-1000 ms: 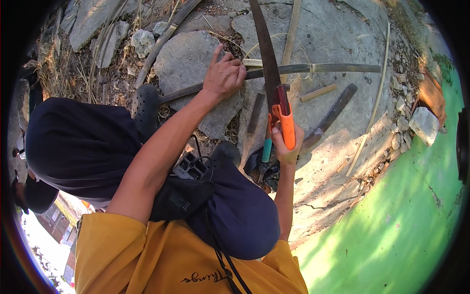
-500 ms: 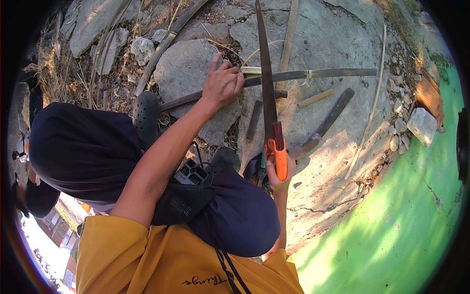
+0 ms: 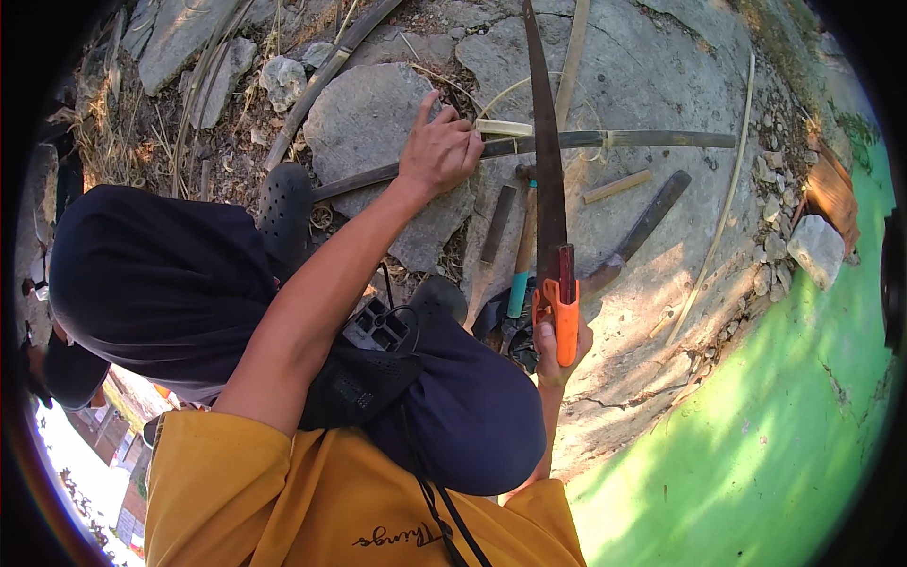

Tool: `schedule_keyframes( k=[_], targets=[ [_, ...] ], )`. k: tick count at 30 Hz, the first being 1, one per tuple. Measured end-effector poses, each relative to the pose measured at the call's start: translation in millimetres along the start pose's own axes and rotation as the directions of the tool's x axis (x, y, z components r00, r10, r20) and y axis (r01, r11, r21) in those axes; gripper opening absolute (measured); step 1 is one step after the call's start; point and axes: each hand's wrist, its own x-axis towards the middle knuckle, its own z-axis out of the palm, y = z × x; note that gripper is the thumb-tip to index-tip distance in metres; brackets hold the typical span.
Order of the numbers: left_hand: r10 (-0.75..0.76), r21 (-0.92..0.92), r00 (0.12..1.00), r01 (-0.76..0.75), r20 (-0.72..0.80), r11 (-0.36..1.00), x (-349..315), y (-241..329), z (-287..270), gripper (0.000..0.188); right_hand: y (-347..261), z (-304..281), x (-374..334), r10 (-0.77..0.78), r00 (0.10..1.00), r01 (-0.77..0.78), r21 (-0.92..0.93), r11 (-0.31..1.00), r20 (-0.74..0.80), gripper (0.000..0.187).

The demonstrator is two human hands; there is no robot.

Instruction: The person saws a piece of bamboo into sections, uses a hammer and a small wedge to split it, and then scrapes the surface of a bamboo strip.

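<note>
My right hand grips the orange handle of a handsaw, whose long brown blade points away from me. The blade crosses over a dark split bamboo pole; whether its teeth touch the pole cannot be told. My left hand is closed at the pole, index finger raised, pinching a short pale bamboo piece that sticks out to the right. A flat grey stone lies under that hand and the pole. Left of the blade lies a hammer with a teal grip.
Right of the saw lie a short bamboo stick and a dark-bladed machete. A dark flat bar is beside the hammer. Longer bamboo strips lie around. White rocks edge the green floor. My clog stands left.
The saw and my right hand have shifted right and slightly toward me, uncovering more of the hammer. My left hand stays at the bamboo pole.
</note>
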Motion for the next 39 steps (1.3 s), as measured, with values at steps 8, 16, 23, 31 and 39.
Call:
schedule_keyframes(
  k=[8,16,23,31,39],
  targets=[
    [-0.002,0.004,1.000,0.002,0.015,1.000,0,0,-1,0.043,-2,7,0,-0.008,0.999,0.014,-0.122,0.992,0.049,0.043],
    [-0.007,0.050,1.000,0.006,0.026,0.999,1,1,2,0.042,4,0,5,0.042,0.993,-0.036,-0.051,0.998,0.107,0.036],
    [0.000,0.022,1.000,0.000,0.007,1.000,-2,-4,0,0.042,21,-8,-10,0.109,0.990,-0.119,0.111,0.987,0.087,0.034],
    [0.003,0.040,0.999,-0.004,0.032,0.999,-2,1,-1,0.043,19,12,21,-0.006,0.997,0.011,-0.067,0.998,0.081,0.045],
    [0.000,0.053,0.999,-0.002,0.041,0.999,-2,-1,1,0.044,17,12,-15,0.116,0.993,-0.106,0.247,0.963,-0.027,0.026]
  ],
)
